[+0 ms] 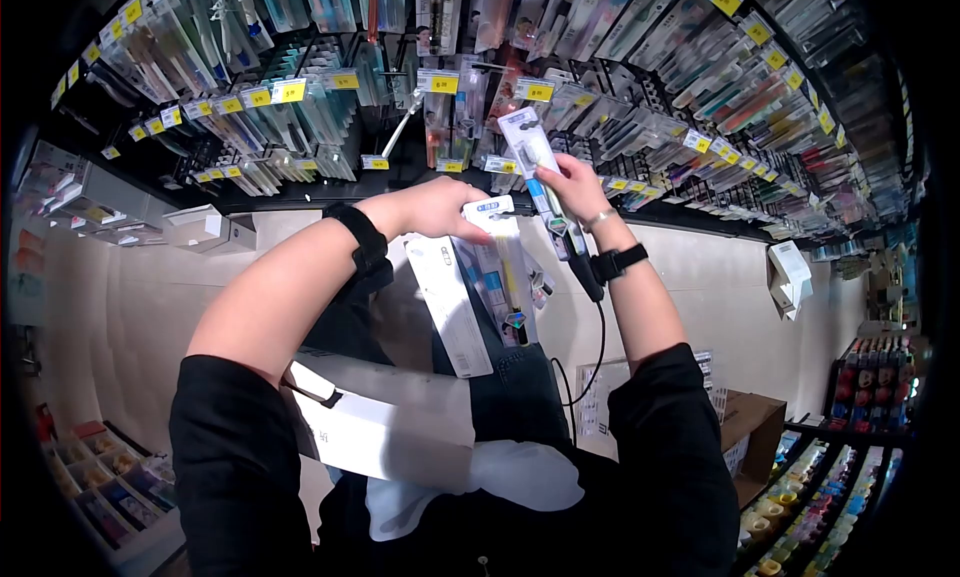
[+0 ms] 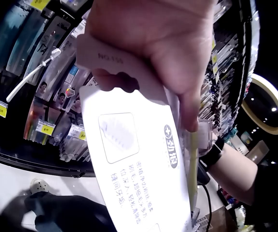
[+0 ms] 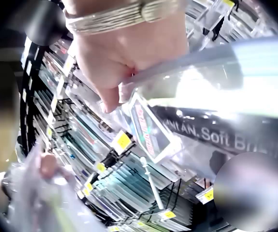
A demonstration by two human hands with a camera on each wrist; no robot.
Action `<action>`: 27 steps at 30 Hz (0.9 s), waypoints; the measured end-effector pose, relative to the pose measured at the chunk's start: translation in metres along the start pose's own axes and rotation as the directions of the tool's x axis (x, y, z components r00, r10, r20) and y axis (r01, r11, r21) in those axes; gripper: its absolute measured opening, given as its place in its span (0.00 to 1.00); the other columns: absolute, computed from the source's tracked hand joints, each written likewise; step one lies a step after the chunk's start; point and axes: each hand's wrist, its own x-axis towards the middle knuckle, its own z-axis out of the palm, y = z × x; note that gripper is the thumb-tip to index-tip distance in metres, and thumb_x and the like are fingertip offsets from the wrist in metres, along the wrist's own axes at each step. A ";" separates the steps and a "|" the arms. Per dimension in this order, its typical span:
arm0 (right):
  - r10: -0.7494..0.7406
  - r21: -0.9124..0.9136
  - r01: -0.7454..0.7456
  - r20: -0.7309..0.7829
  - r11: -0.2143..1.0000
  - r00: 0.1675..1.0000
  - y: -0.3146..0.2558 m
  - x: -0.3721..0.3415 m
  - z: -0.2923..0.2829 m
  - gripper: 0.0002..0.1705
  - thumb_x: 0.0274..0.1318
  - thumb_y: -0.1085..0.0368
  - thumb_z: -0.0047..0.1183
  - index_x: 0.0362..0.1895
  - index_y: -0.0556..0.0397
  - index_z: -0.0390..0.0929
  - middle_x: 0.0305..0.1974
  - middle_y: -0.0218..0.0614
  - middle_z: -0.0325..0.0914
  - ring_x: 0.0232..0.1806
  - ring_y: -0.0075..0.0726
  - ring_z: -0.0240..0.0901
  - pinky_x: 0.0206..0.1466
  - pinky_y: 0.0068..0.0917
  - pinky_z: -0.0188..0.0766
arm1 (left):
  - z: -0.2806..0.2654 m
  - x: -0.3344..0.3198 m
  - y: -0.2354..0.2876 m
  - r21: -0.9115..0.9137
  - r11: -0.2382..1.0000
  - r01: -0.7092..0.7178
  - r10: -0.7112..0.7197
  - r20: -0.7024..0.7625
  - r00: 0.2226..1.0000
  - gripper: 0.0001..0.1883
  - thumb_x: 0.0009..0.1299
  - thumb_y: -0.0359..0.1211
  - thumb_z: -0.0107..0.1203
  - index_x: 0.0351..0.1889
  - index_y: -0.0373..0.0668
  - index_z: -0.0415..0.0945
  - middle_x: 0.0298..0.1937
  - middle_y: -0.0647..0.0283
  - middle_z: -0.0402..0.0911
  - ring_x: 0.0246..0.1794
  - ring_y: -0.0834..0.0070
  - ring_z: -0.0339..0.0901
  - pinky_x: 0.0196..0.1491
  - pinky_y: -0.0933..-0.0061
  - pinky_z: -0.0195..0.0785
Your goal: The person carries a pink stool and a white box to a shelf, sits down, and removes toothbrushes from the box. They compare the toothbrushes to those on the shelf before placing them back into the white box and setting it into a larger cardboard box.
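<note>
My left hand [image 1: 440, 209] grips the tops of several toothbrush packs, among them a clear pack [image 1: 500, 277] with a yellow brush. In the left wrist view, a white printed card [image 2: 134, 159] hangs below the left hand [image 2: 153, 43]. To the right and higher, my right hand [image 1: 574, 189] pinches one toothbrush pack [image 1: 527, 142] by its edge, its hanging end tilted up to the left. The right wrist view has this pack [image 3: 211, 121] large under the right hand [image 3: 129, 58], with "Soft" lettering on it.
Racks of hanging toothbrush packs [image 1: 240, 117] with yellow price tags curve across the front. A white hook [image 1: 402, 122] sticks out from the rack. An open white carton [image 1: 390, 417] lies near my lap. A brown box [image 1: 750, 432] stands at the right, and a cable runs from the right wrist.
</note>
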 end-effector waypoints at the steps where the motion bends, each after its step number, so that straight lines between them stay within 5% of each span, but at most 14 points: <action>1: 0.005 -0.114 -0.006 -0.014 0.993 1.000 0.012 0.019 0.002 0.11 0.52 0.70 0.48 0.40 0.61 0.70 0.31 0.31 0.75 0.33 0.21 0.70 0.37 0.17 0.66 | 0.000 0.000 -0.001 -0.027 1.000 -0.007 0.007 0.011 1.000 0.20 0.53 0.40 0.60 0.41 0.42 0.73 0.35 0.58 0.78 0.36 0.67 0.75 0.41 0.72 0.65; 3: 0.086 0.247 -0.084 0.003 0.965 0.996 0.026 0.048 0.014 0.10 0.50 0.71 0.50 0.39 0.60 0.71 0.30 0.31 0.75 0.31 0.21 0.70 0.35 0.17 0.66 | -0.001 0.002 -0.006 0.006 0.999 -0.046 0.046 -0.010 0.999 0.19 0.53 0.40 0.59 0.41 0.43 0.73 0.34 0.58 0.78 0.35 0.66 0.75 0.40 0.72 0.65; 8: 0.115 0.377 -0.080 -0.071 0.923 0.991 0.050 0.098 0.040 0.10 0.49 0.70 0.51 0.38 0.57 0.69 0.32 0.31 0.76 0.30 0.19 0.70 0.34 0.17 0.66 | -0.012 0.006 -0.009 0.044 0.999 0.002 -0.003 0.028 1.000 0.17 0.54 0.38 0.59 0.40 0.44 0.74 0.34 0.58 0.78 0.34 0.68 0.76 0.39 0.74 0.65; 11: 0.181 0.228 -0.151 -0.115 0.962 0.977 0.040 0.104 0.051 0.12 0.49 0.71 0.51 0.39 0.57 0.68 0.34 0.32 0.76 0.31 0.20 0.71 0.35 0.17 0.67 | -0.013 0.008 -0.018 0.028 0.999 -0.035 0.035 0.013 0.999 0.18 0.53 0.40 0.60 0.40 0.44 0.74 0.33 0.58 0.78 0.32 0.67 0.76 0.36 0.74 0.66; 17: 0.077 0.386 -0.010 -0.159 0.922 0.984 0.045 0.137 0.059 0.12 0.49 0.74 0.49 0.40 0.59 0.67 0.36 0.34 0.76 0.34 0.23 0.71 0.37 0.18 0.68 | -0.016 0.009 -0.023 0.000 0.999 -0.044 0.044 -0.018 0.999 0.19 0.53 0.41 0.60 0.39 0.40 0.73 0.31 0.56 0.78 0.29 0.68 0.76 0.33 0.74 0.67; 27: 0.098 0.209 -0.060 -0.176 0.976 0.980 0.039 0.159 0.062 0.14 0.47 0.72 0.52 0.40 0.61 0.68 0.36 0.35 0.75 0.34 0.24 0.71 0.37 0.19 0.67 | -0.018 0.015 -0.028 0.102 0.992 -0.074 0.073 0.016 0.997 0.24 0.52 0.45 0.59 0.41 0.38 0.73 0.33 0.54 0.78 0.33 0.66 0.76 0.36 0.73 0.67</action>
